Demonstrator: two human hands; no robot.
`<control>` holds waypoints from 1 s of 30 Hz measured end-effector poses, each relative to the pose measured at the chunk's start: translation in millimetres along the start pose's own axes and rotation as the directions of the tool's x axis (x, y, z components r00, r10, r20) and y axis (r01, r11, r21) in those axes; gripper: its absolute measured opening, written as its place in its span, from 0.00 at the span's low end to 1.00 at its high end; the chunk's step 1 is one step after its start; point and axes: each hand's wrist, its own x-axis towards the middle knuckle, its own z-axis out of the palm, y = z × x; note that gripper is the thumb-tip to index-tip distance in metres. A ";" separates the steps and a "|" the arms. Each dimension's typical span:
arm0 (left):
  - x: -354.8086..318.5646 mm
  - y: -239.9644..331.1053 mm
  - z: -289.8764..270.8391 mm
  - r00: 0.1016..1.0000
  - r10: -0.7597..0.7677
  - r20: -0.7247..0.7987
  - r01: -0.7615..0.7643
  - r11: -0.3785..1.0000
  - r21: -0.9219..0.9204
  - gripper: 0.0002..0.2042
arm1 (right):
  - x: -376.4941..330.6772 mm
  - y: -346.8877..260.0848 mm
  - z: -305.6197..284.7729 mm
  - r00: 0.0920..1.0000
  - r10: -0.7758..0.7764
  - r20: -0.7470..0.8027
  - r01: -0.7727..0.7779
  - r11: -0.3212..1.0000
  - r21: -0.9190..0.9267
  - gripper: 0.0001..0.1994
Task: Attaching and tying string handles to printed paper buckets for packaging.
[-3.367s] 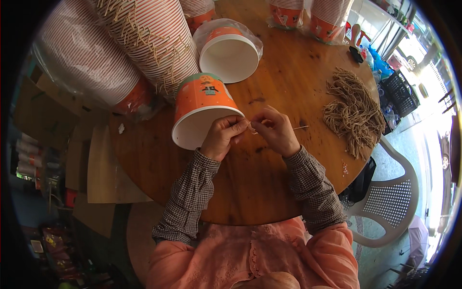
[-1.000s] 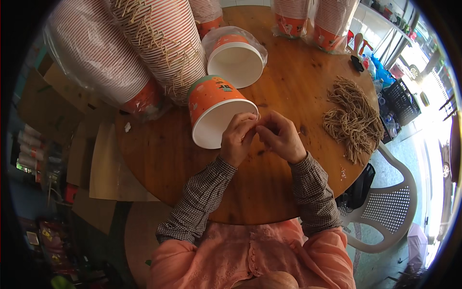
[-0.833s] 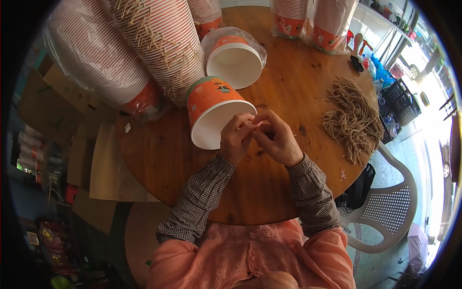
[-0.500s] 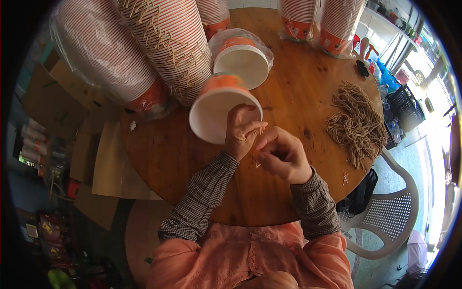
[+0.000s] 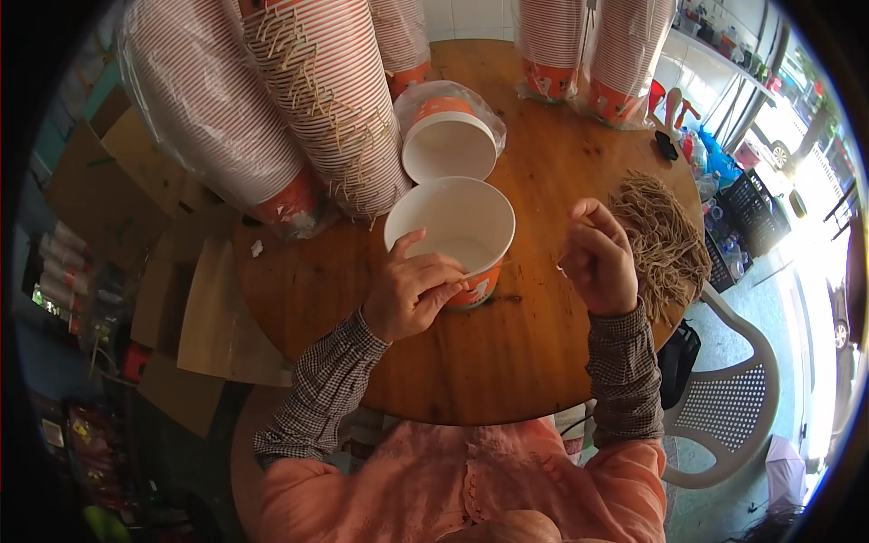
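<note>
A white paper bucket (image 5: 445,226) with an orange printed outside stands on the round wooden table in front of me, its mouth facing up. My left hand (image 5: 418,291) is at the bucket's near left rim. Its thumb and fingers are pinched on a thin tan bit of cord against the wall, while the index finger reaches over the mouth. My right hand (image 5: 602,262) is raised to the right, apart from the bucket, fingers curled together. A tiny pale bit shows at its fingertips, too small to name. Beyond it lies a heap of tan cords (image 5: 665,240).
Another paper bucket (image 5: 450,149) lies tipped in clear plastic behind. Tall bucket stacks stand at the back left, one stack (image 5: 321,100) with cords along its side, and wrapped stacks (image 5: 625,63) at the back right. Cardboard boxes (image 5: 204,317) and a plastic chair (image 5: 724,407) flank the table.
The bucket, tilted and blurred before, now stands upright nearer me and further right. My hands have parted: the right moved right and up, the left moved slightly left and nearer.
</note>
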 end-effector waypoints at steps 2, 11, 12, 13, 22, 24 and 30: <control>-5.5 3.9 -1.8 1.000 0.009 -0.021 -0.009 1.000 0.013 0.01 | -6.1 2.9 -0.9 0.998 0.059 -0.034 -0.059 0.998 -0.017 0.05; -29.7 21.7 7.9 0.996 -0.078 -0.040 0.080 0.995 0.059 0.02 | -24.7 3.8 6.5 0.991 0.130 -0.018 -0.130 0.991 -0.036 0.04; -31.1 21.7 7.7 0.995 -0.094 -0.033 0.096 0.993 0.074 0.02 | -26.1 1.0 9.4 0.991 0.130 -0.025 -0.132 0.990 -0.059 0.04; -31.6 20.6 6.9 0.995 -0.094 -0.031 0.096 0.993 0.074 0.02 | -27.4 -1.6 11.9 0.991 0.130 -0.026 -0.132 0.990 -0.058 0.04; -25.2 7.9 -9.2 0.992 -0.009 0.128 0.005 1.000 0.030 0.02 | -19.3 -29.8 16.0 0.961 0.209 0.180 -0.225 0.972 0.071 0.05; -15.3 -6.8 -31.6 0.967 0.065 0.246 -0.120 0.969 0.217 0.03 | -14.6 -33.1 1.7 0.951 0.218 0.218 -0.238 0.969 0.070 0.07; -2.6 4.6 -45.4 0.978 -0.153 -0.141 0.165 0.983 0.081 0.11 | -15.8 -21.4 21.7 0.939 0.226 0.260 -0.251 0.966 0.064 0.09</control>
